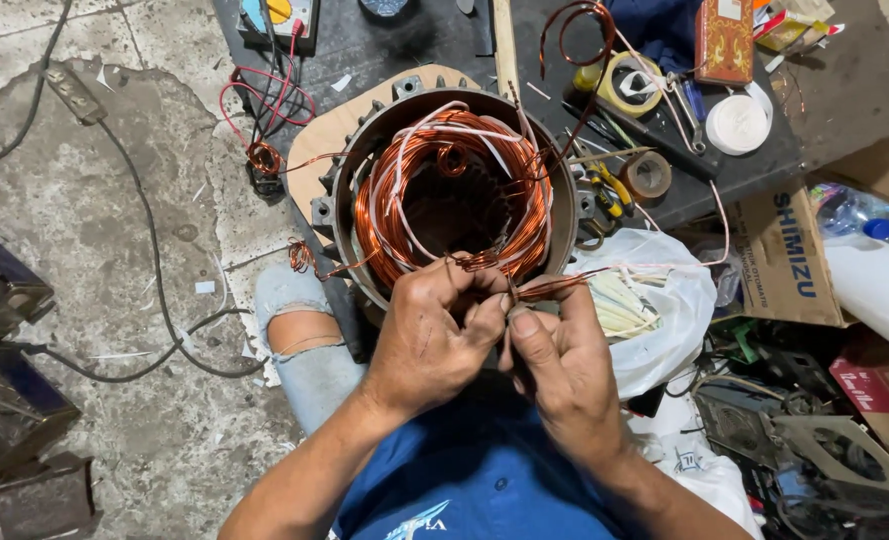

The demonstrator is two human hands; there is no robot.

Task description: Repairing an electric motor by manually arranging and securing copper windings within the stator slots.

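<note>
While both hands (499, 335) pinch the thin copper wire (544, 290) tight, a hard pull could snap it.

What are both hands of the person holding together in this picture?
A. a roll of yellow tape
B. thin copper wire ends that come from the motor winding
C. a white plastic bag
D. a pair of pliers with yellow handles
B: the left hand and the right hand pinch copper wire ends in front of the stator winding; the tape roll, pliers and plastic bag lie untouched.
</note>
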